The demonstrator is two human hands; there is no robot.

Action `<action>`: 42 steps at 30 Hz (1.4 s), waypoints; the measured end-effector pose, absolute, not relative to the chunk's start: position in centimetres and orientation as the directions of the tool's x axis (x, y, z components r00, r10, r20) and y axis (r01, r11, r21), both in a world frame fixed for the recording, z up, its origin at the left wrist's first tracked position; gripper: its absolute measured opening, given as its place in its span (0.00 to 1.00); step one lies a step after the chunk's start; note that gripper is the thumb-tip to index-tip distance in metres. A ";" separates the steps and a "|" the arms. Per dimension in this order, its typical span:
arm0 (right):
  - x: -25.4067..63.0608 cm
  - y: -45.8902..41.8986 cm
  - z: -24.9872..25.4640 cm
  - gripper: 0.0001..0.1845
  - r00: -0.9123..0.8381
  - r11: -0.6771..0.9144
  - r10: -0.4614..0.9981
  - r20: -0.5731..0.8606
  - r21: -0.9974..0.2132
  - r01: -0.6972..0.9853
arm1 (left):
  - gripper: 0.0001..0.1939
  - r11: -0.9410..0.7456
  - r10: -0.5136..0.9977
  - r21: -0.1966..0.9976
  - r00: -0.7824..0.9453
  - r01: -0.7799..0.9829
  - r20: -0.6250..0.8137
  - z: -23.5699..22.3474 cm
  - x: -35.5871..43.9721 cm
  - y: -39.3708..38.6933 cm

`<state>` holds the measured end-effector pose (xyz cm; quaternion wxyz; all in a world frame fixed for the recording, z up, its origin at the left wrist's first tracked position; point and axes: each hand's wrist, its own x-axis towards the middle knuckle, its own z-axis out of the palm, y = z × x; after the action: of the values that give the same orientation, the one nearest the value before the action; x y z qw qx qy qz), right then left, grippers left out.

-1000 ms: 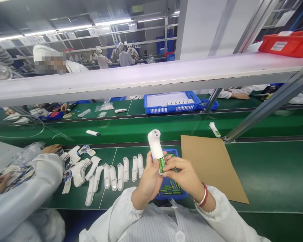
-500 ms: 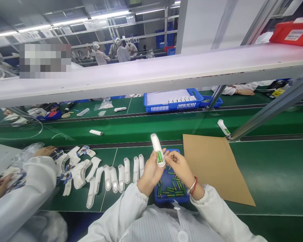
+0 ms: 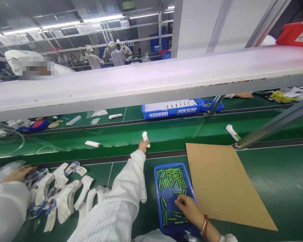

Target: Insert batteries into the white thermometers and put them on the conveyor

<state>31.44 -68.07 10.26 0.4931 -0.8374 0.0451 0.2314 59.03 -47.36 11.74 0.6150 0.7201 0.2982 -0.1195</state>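
My left hand (image 3: 142, 146) reaches out over the green belt, its fingers closed on a white handheld device (image 3: 145, 136) shaped like a forehead thermometer. A bit of green battery shows at its lower end. My right hand (image 3: 190, 209) is over the blue tray (image 3: 158, 164), thumb and fingers pinched together; whatever is between them is hidden. Many green batteries (image 3: 168, 176) lie loose in that tray. Partly covered by my left sleeve, several more white devices (image 3: 83, 191) lie on the bench.
Brown cardboard (image 3: 224, 185) lies right of the tray. On the belt (image 3: 121, 141) are a white device (image 3: 93, 144) at left and another (image 3: 233, 132) by the metal post. A co-worker's hand (image 3: 20, 173) is among white shells (image 3: 65, 201) at left. A shelf (image 3: 141, 77) crosses above.
My left hand has carried the white device forward from above the tray to over the belt. My right hand has left the device and dropped down to the battery tray.
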 end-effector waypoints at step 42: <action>30.0 -70.1 18.3 0.31 0.891 0.281 0.280 -0.358 -0.857 -0.433 | 0.32 -0.406 0.165 0.890 0.974 0.208 -0.153 12.2 35.5 -46.6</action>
<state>29.98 -70.08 18.34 0.7973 -0.5564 0.0686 0.2236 35.46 -46.65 12.22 0.5333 0.8383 0.1114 -0.0202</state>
